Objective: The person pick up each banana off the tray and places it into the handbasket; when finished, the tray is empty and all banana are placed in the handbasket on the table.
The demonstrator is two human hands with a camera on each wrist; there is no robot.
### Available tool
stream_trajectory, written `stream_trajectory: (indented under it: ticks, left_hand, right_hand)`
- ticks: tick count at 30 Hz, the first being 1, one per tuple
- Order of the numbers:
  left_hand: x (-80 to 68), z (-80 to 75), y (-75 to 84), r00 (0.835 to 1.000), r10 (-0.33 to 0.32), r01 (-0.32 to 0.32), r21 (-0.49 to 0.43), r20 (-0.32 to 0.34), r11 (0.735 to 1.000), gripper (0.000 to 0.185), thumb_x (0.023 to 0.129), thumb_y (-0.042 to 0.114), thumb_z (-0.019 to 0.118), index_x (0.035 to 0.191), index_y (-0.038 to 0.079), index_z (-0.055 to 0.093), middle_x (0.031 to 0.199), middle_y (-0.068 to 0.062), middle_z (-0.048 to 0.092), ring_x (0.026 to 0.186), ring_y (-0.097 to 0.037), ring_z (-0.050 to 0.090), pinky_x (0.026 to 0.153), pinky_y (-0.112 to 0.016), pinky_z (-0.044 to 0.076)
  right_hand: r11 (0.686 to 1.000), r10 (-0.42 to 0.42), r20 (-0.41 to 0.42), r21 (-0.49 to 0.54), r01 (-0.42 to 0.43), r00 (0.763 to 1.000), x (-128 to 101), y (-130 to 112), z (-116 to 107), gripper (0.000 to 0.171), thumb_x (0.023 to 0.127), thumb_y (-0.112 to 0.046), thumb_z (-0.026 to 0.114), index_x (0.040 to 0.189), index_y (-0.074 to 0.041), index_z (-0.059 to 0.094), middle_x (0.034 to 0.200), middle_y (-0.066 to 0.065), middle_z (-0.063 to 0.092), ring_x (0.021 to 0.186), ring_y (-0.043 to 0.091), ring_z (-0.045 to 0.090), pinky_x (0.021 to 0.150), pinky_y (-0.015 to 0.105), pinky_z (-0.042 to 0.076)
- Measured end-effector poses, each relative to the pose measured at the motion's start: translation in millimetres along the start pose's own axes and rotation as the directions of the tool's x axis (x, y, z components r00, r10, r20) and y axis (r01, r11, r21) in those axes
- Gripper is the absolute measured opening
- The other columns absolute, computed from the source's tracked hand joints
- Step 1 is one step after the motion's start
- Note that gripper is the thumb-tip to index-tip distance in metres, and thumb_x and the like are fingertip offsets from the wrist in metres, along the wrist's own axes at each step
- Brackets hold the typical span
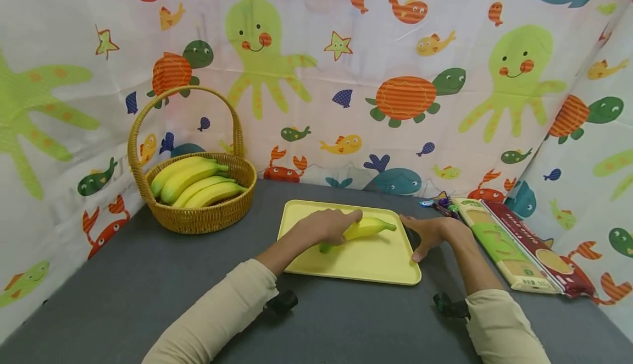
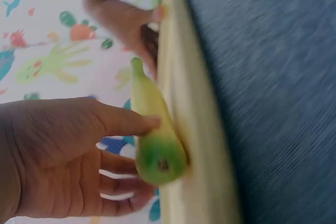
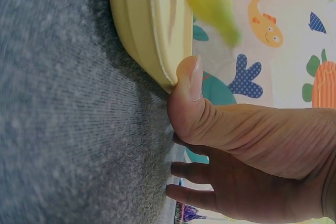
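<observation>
Stretching across the whole scene, the grey fabric-covered counter [image 1: 148, 287] carries everything in front of you, backed by a white curtain printed with sea animals [image 1: 316, 78]. At the back left stands a woven wicker basket with a tall hoop handle [image 1: 198, 215], and a bunch of yellow-green bananas [image 1: 198, 185] lies inside it. On the right side of the counter a long flat green and dark red box [image 1: 524, 246] lies lengthwise, with a few small coloured wrappers [image 1: 437, 202] just beyond its far end.

In the middle sits the pale yellow rectangular plastic tray [image 1: 356, 265]. A single yellow banana with green ends [image 1: 368, 227] lies on the tray's far half, its stem pointing right.

Your left hand [image 1: 326, 226] covers the banana's left part, with the thumb and fingers curled around the fruit; the left wrist view shows the thumb [image 2: 126, 121] pressed on its side near the green end. Your right hand [image 1: 430, 233] rests at the tray's right edge with its fingers loosely bent, holding nothing; in the right wrist view the thumb [image 3: 189, 90] touches the tray's rim while the other fingers lie on the counter.
</observation>
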State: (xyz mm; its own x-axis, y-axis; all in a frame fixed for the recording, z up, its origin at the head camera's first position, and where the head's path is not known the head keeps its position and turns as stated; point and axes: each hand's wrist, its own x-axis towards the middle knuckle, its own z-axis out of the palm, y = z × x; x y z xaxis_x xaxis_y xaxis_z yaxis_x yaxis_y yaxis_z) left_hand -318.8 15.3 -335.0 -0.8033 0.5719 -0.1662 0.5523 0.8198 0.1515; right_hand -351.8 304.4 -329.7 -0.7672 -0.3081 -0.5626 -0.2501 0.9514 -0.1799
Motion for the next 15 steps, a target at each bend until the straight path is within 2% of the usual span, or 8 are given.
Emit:
stream_trajectory:
  ticks: [3,6,7,10,12,15]
  left_hand:
    - [-8.8,-12.5,-14.4,0.999,-0.046,0.047,-0.015,0.019,0.999,0.058,0.102,0.012,0.064,0.151,0.029,0.038,0.117,-0.008,0.067,0.081,-0.02,0.055,0.065,-0.032,0.041]
    - [-21.6,-31.5,-29.6,0.997,-0.082,0.082,-0.042,0.006,0.996,0.062,0.101,0.007,0.063,0.153,0.028,0.037,0.127,-0.009,0.065,0.089,-0.021,0.056,0.07,-0.035,0.043]
    - [-26.9,-39.0,-35.2,0.996,-0.092,0.091,-0.052,-0.01,0.994,0.062,0.1,0.005,0.062,0.153,0.027,0.037,0.125,-0.01,0.065,0.089,-0.021,0.056,0.071,-0.035,0.043]
    - [-45.6,-64.5,-56.3,0.989,-0.142,0.138,-0.079,-0.04,0.987,0.067,0.1,0.002,0.058,0.158,0.023,0.033,0.101,-0.008,0.065,0.076,-0.02,0.053,0.064,-0.032,0.04]
    - [-62.7,-80.4,-73.9,0.977,-0.205,0.199,-0.093,-0.055,0.976,0.071,0.099,0.002,0.057,0.161,0.021,0.029,0.085,-0.006,0.058,0.068,-0.018,0.048,0.059,-0.03,0.037]
    - [-93.9,-97.0,-103.8,0.941,-0.331,0.321,-0.133,-0.065,0.938,0.074,0.098,0.007,0.059,0.162,0.021,0.023,0.084,-0.007,0.053,0.066,-0.021,0.049,0.059,-0.031,0.038]
  right_hand:
    - [0.999,-0.027,0.002,0.018,0.027,1.0,15,16,3,0.138,0.076,-0.058,0.086,0.167,-0.005,-0.004,0.17,0.036,-0.007,0.156,0.06,-0.002,0.121,0.077,0.01]
    - [1.0,-0.007,-0.012,-0.029,0.007,1.0,40,46,9,0.144,0.07,-0.069,0.085,0.169,-0.013,-0.004,0.173,0.03,-0.004,0.159,0.055,0.001,0.117,0.081,0.01]
    - [0.999,0.008,-0.021,-0.043,-0.009,1.0,48,57,11,0.145,0.068,-0.072,0.084,0.169,-0.017,-0.004,0.174,0.027,-0.003,0.16,0.052,0.002,0.118,0.081,0.011]
    - [0.998,0.016,-0.027,-0.062,-0.018,1.0,66,78,14,0.145,0.068,-0.075,0.083,0.169,-0.021,-0.006,0.175,0.023,-0.004,0.161,0.051,0.002,0.117,0.082,0.012]
    - [0.999,-0.002,-0.02,-0.049,0.001,1.0,68,81,13,0.143,0.07,-0.074,0.082,0.169,-0.022,-0.008,0.175,0.024,-0.007,0.161,0.052,0.0,0.119,0.079,0.015]
    - [0.999,-0.036,-0.009,-0.033,0.036,0.999,56,66,8,0.142,0.072,-0.073,0.08,0.169,-0.019,-0.008,0.173,0.029,-0.008,0.158,0.056,-0.002,0.117,0.081,0.011]
